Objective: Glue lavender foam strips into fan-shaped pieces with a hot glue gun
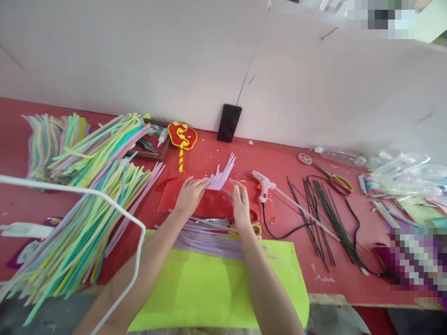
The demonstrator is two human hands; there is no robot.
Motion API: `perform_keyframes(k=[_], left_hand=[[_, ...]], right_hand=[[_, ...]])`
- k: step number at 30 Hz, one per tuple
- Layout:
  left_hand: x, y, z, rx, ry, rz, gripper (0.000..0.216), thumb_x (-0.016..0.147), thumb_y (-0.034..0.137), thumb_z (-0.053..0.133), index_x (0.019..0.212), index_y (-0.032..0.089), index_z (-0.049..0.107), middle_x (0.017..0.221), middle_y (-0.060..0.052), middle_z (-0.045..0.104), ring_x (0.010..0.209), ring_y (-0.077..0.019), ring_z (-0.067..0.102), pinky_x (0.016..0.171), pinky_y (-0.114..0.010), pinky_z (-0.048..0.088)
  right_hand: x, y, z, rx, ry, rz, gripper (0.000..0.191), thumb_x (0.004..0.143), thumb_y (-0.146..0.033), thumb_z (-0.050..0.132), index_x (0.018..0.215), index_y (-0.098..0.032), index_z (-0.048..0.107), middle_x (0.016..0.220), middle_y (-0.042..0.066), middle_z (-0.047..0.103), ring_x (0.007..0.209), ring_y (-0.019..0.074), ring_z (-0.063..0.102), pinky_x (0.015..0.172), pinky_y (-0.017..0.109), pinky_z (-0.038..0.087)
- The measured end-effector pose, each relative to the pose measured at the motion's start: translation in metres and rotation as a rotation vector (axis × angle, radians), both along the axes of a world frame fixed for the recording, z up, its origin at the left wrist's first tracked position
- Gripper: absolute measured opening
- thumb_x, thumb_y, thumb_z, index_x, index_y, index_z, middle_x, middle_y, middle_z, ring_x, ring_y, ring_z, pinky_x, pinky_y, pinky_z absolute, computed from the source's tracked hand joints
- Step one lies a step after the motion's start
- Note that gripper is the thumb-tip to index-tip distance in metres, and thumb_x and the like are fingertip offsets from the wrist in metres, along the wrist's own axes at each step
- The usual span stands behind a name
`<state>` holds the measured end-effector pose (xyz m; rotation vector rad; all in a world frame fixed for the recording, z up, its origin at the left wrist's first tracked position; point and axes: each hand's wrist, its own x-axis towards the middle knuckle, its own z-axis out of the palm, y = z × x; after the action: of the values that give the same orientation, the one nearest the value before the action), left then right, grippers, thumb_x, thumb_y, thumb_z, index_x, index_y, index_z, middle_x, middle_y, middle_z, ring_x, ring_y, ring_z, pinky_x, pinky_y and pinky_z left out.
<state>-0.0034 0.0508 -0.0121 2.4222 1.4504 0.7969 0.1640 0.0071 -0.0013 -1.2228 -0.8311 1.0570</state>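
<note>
My left hand [191,193] pinches the left end of a fan of short lilac pipe cleaners [220,178], whose tips rise in steps to the right. To its right, my right hand [241,204] is raised with the fingers stretched out, somewhat blurred, and holds nothing that I can see. Both hands are above a red mat [167,200]. Under my wrists, loose lilac pipe cleaners [209,244] lie across a lime-green sheet [223,288]. Scissors with yellow and red handles [256,229] lie partly hidden behind my right wrist.
A pink glue gun [264,187] lies on the right, its black cord near dark wire stems [331,223] and more scissors [340,183]. Bundled coloured pipe cleaners [101,209] fill the left. A phone [229,122] leans on the wall near a red-yellow ornament [182,137]. A white cable [118,207] crosses close by.
</note>
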Motion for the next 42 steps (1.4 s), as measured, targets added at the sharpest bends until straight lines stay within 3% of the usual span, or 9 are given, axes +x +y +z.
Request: perform_keyframes(k=[5,9,11,15,20,27,30,35,42], left_hand=[[-0.006,-0.005,0.007,0.038,-0.356,0.195,0.024,0.086,0.023,0.048,0.098,0.02,0.069,0.099,-0.006,0.073,0.092,-0.0211,0.064,0.097,-0.038,0.041],[-0.008,-0.008,0.012,-0.197,-0.718,0.369,0.018,0.08,0.031,0.058,0.08,0.016,0.069,0.073,-0.002,0.068,0.072,-0.017,0.061,0.07,-0.026,0.045],[-0.006,-0.007,0.01,-0.337,-0.912,0.378,0.019,0.075,0.034,0.064,0.075,0.016,0.069,0.065,0.001,0.065,0.068,-0.0147,0.058,0.066,-0.023,0.042],[0.003,-0.005,0.006,-0.552,-1.295,0.312,0.032,0.065,0.041,0.073,0.083,0.015,0.072,0.073,0.001,0.068,0.074,-0.0156,0.061,0.073,-0.025,0.045],[0.009,-0.007,0.006,-0.693,-1.534,0.241,0.038,0.055,0.039,0.081,0.083,0.014,0.072,0.076,-0.003,0.072,0.075,-0.0159,0.065,0.076,-0.027,0.046],[0.012,-0.011,0.012,-0.833,-1.607,0.218,0.036,0.05,0.034,0.085,0.076,0.014,0.071,0.073,-0.001,0.071,0.064,-0.0109,0.063,0.064,-0.022,0.045],[0.016,-0.013,0.012,-0.868,-1.565,0.199,0.035,0.049,0.035,0.085,0.074,0.015,0.07,0.068,0.001,0.07,0.06,-0.0095,0.061,0.061,-0.021,0.044],[0.02,-0.018,0.011,-0.867,-1.44,0.123,0.039,0.049,0.042,0.084,0.075,0.016,0.072,0.07,-0.001,0.071,0.067,-0.0143,0.063,0.071,-0.026,0.048],[0.017,-0.02,0.004,-0.833,-1.243,0.082,0.037,0.06,0.046,0.078,0.083,0.017,0.074,0.077,-0.003,0.072,0.076,-0.017,0.065,0.076,-0.027,0.047]], right_hand=[[0.002,-0.004,0.007,0.025,-0.17,-0.078,0.036,0.084,-0.051,0.047,0.102,-0.02,0.054,0.117,0.008,0.06,0.064,0.0104,0.062,0.055,0.024,0.047],[0.006,-0.004,0.007,0.022,-0.108,-0.089,0.036,0.084,-0.052,0.047,0.097,-0.019,0.054,0.107,0.007,0.064,0.059,0.0086,0.059,0.053,0.022,0.046],[0.007,-0.003,0.006,0.023,-0.08,-0.065,0.036,0.083,-0.052,0.049,0.094,-0.019,0.055,0.101,0.006,0.065,0.059,0.009,0.058,0.053,0.022,0.046],[0.007,-0.004,0.006,0.024,-0.07,-0.006,0.034,0.081,-0.051,0.053,0.088,-0.018,0.058,0.091,0.004,0.066,0.059,0.0098,0.059,0.054,0.023,0.047],[0.006,-0.003,0.005,0.019,-0.064,0.01,0.034,0.079,-0.051,0.056,0.086,-0.018,0.059,0.088,0.004,0.066,0.058,0.0102,0.058,0.054,0.024,0.047],[0.003,-0.004,0.009,0.002,-0.113,0.046,0.036,0.079,-0.052,0.055,0.088,-0.018,0.061,0.091,0.004,0.067,0.062,0.0109,0.059,0.055,0.024,0.047],[0.002,-0.005,0.013,0.009,-0.125,0.072,0.035,0.079,-0.052,0.057,0.085,-0.018,0.062,0.08,0.002,0.065,0.057,0.0094,0.054,0.054,0.024,0.045],[0.001,-0.007,0.016,0.022,-0.104,0.125,0.038,0.077,-0.056,0.059,0.065,-0.02,0.054,0.053,-0.006,0.045,0.042,0.0062,0.034,0.042,0.022,0.032],[0.005,-0.003,0.005,0.021,0.008,0.082,0.039,0.076,-0.053,0.063,0.06,-0.019,0.052,0.049,-0.006,0.045,0.041,0.0057,0.037,0.041,0.022,0.03]])
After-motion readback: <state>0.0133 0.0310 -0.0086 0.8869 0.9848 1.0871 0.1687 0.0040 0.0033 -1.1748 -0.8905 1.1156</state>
